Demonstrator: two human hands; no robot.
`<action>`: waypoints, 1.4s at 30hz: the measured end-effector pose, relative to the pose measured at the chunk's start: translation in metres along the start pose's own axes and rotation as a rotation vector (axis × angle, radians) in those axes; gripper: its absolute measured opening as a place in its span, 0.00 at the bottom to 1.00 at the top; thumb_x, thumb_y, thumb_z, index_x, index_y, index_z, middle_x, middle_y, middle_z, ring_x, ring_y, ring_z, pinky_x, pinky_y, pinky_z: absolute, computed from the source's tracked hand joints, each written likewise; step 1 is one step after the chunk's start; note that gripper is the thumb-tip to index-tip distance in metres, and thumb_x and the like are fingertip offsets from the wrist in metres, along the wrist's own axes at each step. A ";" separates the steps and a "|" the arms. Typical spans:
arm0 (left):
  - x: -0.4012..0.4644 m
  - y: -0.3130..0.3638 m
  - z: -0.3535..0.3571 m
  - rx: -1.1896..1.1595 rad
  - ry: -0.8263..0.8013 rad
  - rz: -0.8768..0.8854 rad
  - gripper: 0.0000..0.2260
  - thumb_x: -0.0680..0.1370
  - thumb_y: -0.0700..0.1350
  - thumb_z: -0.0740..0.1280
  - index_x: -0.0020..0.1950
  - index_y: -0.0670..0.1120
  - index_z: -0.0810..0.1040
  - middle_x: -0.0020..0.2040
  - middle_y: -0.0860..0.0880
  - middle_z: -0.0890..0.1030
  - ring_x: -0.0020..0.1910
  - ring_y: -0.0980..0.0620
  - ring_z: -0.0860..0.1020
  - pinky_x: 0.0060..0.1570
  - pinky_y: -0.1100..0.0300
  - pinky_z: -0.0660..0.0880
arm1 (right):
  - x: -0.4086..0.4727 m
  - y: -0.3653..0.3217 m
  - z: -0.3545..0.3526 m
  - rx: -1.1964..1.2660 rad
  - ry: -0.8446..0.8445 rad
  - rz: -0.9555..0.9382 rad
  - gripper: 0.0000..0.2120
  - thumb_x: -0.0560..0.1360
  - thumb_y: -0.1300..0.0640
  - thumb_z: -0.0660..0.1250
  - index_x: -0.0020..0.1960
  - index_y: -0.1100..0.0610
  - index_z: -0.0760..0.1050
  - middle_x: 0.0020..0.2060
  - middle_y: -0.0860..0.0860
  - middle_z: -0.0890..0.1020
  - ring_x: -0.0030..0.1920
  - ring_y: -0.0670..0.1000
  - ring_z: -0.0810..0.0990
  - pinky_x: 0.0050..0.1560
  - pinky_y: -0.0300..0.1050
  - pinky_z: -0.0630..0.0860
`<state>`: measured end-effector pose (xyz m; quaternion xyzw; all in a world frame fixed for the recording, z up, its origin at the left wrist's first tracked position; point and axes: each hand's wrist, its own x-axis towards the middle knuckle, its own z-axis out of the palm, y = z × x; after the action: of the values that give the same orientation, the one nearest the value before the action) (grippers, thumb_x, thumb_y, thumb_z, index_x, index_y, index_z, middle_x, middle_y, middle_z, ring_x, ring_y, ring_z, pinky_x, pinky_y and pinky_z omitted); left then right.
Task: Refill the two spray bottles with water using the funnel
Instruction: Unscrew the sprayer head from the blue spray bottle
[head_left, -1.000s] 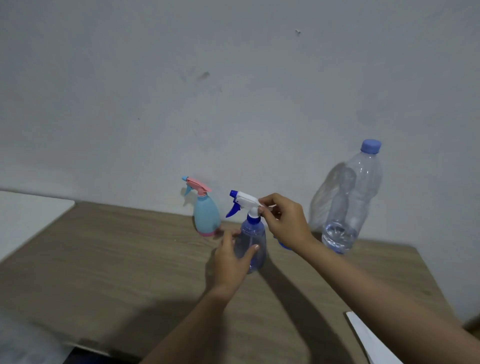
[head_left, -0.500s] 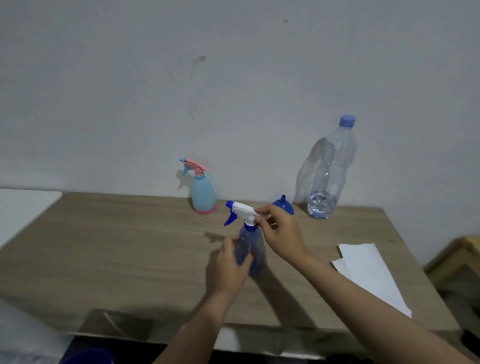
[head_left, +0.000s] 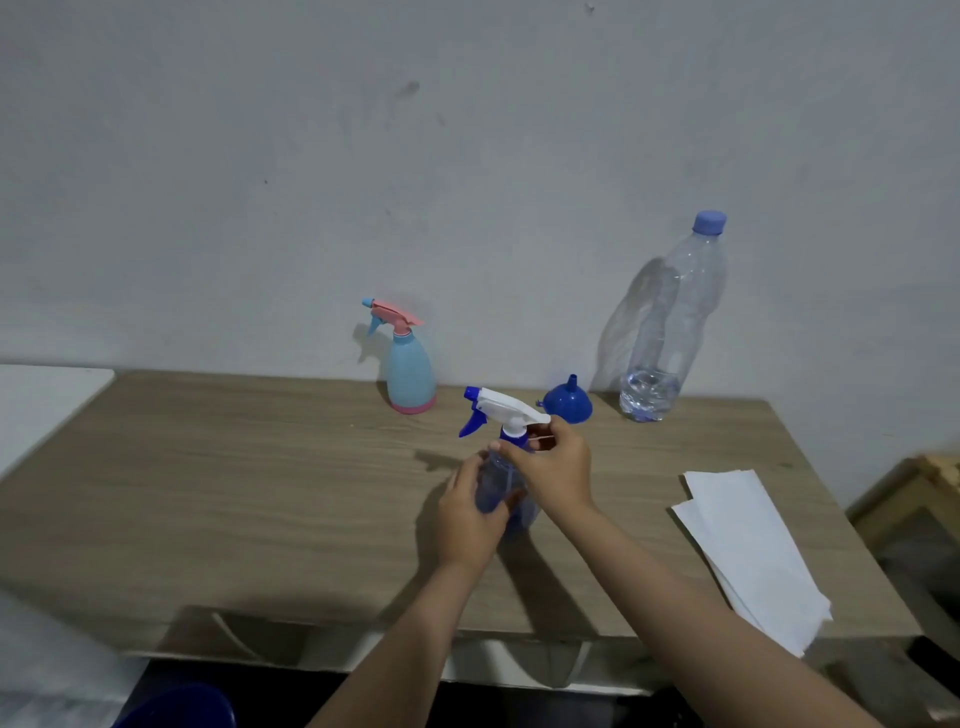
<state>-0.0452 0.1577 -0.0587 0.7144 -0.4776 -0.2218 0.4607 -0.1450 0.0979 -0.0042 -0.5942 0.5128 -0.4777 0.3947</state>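
Clear water bottle (head_left: 670, 322) (capped) holds little water.

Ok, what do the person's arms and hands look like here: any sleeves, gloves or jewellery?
Both forearms are bare as far as the frame shows, with no sleeves in view. The left hand and right hand wear no gloves. No rings, watch or bracelet are visible on either wrist.

The scene is dim and cool-toned, with soft overall focus; light comes from about five o'clock, throwing shadows toward eleven o'clock; the tall clear plastic water bottle with a blue cap (head_left: 675, 317) casts a grey shadow on the pale wall (head_left: 467, 156); the wood-grain bench (head_left: 208, 467) bows at its edges from wide-angle distortion; bottom corners are murky.
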 end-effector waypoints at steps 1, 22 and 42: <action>0.001 -0.002 0.001 -0.020 0.002 0.009 0.23 0.68 0.55 0.75 0.61 0.62 0.72 0.55 0.62 0.80 0.53 0.59 0.80 0.50 0.54 0.79 | 0.000 0.001 0.001 0.001 0.011 -0.016 0.16 0.63 0.55 0.80 0.44 0.57 0.76 0.37 0.50 0.81 0.39 0.48 0.79 0.39 0.39 0.77; 0.003 0.005 -0.001 -0.004 -0.070 0.030 0.24 0.72 0.49 0.73 0.67 0.54 0.73 0.58 0.54 0.79 0.56 0.55 0.78 0.49 0.66 0.72 | 0.010 0.017 -0.008 0.006 -0.120 -0.129 0.15 0.68 0.58 0.76 0.53 0.55 0.77 0.43 0.46 0.81 0.44 0.48 0.80 0.45 0.43 0.78; 0.002 0.002 -0.001 0.044 -0.055 0.004 0.23 0.72 0.54 0.73 0.65 0.56 0.72 0.57 0.57 0.79 0.54 0.57 0.79 0.49 0.57 0.79 | 0.007 0.011 -0.012 0.205 -0.160 0.060 0.16 0.68 0.64 0.75 0.55 0.58 0.78 0.46 0.51 0.83 0.46 0.47 0.80 0.46 0.39 0.78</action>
<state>-0.0445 0.1559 -0.0563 0.7170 -0.4964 -0.2299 0.4321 -0.1588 0.0892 -0.0108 -0.5713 0.4456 -0.4668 0.5071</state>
